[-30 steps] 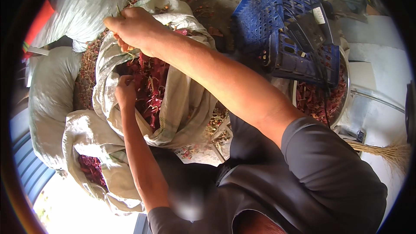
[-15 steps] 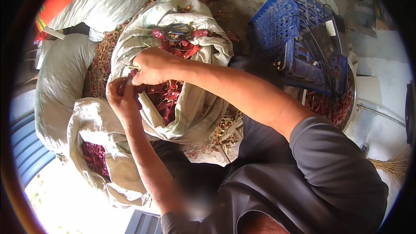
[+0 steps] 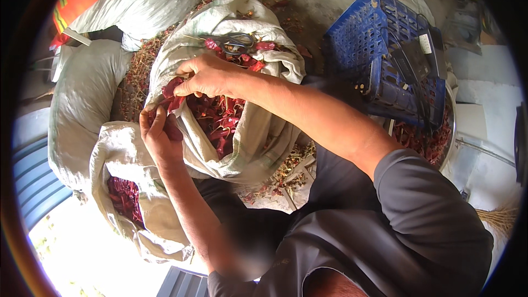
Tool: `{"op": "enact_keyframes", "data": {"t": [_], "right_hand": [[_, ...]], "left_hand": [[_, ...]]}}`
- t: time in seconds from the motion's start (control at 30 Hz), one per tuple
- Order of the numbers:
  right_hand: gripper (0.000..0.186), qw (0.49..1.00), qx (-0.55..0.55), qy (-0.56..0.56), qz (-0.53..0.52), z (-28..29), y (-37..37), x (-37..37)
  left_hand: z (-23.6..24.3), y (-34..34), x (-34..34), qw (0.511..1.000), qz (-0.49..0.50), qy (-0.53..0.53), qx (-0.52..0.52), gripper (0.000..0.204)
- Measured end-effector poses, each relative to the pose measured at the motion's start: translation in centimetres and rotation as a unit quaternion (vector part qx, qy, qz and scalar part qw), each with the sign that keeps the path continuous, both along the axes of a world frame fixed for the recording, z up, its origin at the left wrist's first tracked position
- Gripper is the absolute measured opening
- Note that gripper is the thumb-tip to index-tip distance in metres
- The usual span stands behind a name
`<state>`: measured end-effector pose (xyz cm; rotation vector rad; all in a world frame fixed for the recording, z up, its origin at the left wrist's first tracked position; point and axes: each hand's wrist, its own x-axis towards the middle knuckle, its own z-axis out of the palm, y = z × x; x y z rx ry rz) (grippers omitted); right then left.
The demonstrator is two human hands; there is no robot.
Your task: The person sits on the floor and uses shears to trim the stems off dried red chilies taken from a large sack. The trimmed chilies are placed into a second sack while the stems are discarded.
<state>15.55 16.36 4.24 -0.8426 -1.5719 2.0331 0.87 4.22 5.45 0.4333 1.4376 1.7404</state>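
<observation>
Pinching red peppers (image 3: 172,88) between nearly closed fingers (image 3: 158,120), the left hand (image 3: 164,142) and right hand (image 3: 208,77) work at the sack rim's (image 3: 204,152) nine o'clock. Floor (image 3: 305,1) separates it from the blue crate (image 3: 360,38) toward two o'clock.

The person's left grip (image 3: 158,137), bare-handed, holds dried red chillies (image 3: 174,131) beside the left rim of an open white woven sack (image 3: 242,6); the right grip (image 3: 184,80) pinches another chilli (image 3: 172,86). Black-handled scissors (image 3: 242,35) lie atop the sack's contents. Rightward, a blue perforated crate (image 3: 355,33) overlaps a round basin (image 3: 452,132) containing chillies.
</observation>
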Motion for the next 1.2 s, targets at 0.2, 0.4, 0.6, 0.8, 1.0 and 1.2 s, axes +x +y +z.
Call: {"op": "enact_keyframes", "data": {"t": [0.2,0.4,0.6,0.8,1.0,1.2], "right_hand": [[0.022,0.989,-0.144,0.031,0.004,1.0,-0.3,0.3],[0.028,0.988,-0.151,0.004,0.022,1.0,-1.2,-0.3],[0.029,1.000,-0.017,0.014,-0.005,0.1,-2.1,-1.0],[0.035,0.999,0.005,0.013,-0.038,0.1,-1.7,-0.9],[0.037,0.976,0.188,-0.099,-0.049,-0.2,-1.7,-0.8],[0.041,0.976,0.184,-0.090,-0.076,-0.3,-1.5,-0.5]], "left_hand": [[-1.8,-1.1,-3.2,0.982,-0.009,-0.138,0.126,0.014],[-1.7,-0.9,-3.2,0.961,0.013,-0.247,0.121,0.011],[-0.5,0.0,-1.4,0.964,0.001,-0.241,0.111,0.025],[0.1,0.2,-0.4,0.980,-0.078,-0.184,0.021,0.020],[0.7,0.6,2.0,0.995,-0.092,-0.006,-0.040,0.021],[0.9,0.7,1.8,0.994,-0.079,0.044,-0.068,0.018]]}}
